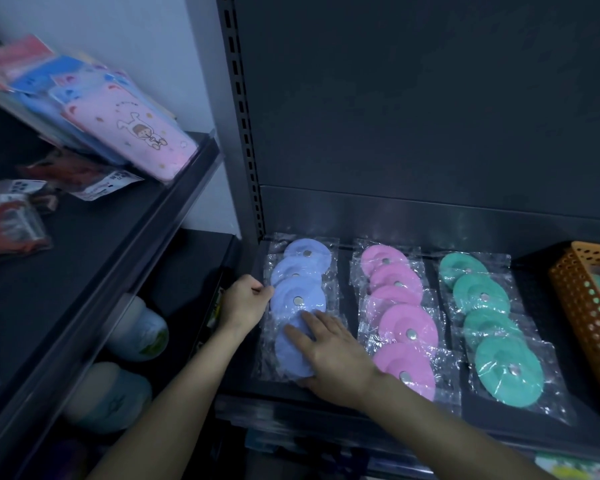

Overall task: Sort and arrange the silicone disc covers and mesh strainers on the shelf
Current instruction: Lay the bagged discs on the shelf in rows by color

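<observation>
The right hand (329, 355) lies flat, fingers straight, on the nearest blue cover (290, 362) at the shelf (267, 389) front edge. The left hand (245, 303) pinches the second blue cover (297, 289) by its bag. Pink covers (407, 327) lie just beside.

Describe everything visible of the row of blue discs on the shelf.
Four pale blue round silicone disc covers, each in a clear plastic bag, metal stud at the centre, lie flat in an overlapping row, back to front, at the left end of the dark metal shelf. The left hand pinches a bag edge; the right hand rests straight fingers on the front disc.
</observation>
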Demonstrator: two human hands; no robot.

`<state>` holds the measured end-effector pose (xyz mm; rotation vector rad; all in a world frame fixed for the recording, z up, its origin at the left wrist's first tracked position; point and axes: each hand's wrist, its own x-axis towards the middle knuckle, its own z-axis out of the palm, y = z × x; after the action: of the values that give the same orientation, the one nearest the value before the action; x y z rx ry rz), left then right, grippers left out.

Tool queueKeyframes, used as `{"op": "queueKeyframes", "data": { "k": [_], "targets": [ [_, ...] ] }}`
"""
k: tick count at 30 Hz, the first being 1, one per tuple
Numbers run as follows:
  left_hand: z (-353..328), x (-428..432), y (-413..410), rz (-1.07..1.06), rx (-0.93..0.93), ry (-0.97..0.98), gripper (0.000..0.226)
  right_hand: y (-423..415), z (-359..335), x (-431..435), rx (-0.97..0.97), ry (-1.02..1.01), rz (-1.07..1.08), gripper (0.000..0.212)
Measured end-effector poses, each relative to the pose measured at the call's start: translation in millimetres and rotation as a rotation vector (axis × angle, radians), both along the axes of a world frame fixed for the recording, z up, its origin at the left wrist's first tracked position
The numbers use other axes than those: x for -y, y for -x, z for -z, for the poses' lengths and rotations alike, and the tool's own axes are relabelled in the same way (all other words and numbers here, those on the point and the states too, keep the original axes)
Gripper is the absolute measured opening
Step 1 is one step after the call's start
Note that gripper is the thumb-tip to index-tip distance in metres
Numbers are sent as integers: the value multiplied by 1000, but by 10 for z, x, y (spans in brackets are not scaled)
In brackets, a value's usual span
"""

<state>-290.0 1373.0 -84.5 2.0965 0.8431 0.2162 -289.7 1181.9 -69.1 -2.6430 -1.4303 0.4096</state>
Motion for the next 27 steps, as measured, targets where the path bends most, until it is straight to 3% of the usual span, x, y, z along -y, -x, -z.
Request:
{"op": "queueKeyframes", "data": {
  "k": [11,14,17,22,27],
  "targets": [
    [-18,-78,-256,-33,23,40,17,-6,-12,22,-30,2,17,80],
    [-12,-80,-228,-38,33,-31,12,-24,-1,25,-26,-6,13,80],
    [-50,-53,-120,-13,-10,-90,27,-38,7,13,-12,-12,11,80],
    [-55,40,177,44,-107,-83,29,-27,18,26,23,-30,18,87],
    [-28,35,444,123,-151,212,14,-6,1,157,47,-16,12,110]
  ]
}}
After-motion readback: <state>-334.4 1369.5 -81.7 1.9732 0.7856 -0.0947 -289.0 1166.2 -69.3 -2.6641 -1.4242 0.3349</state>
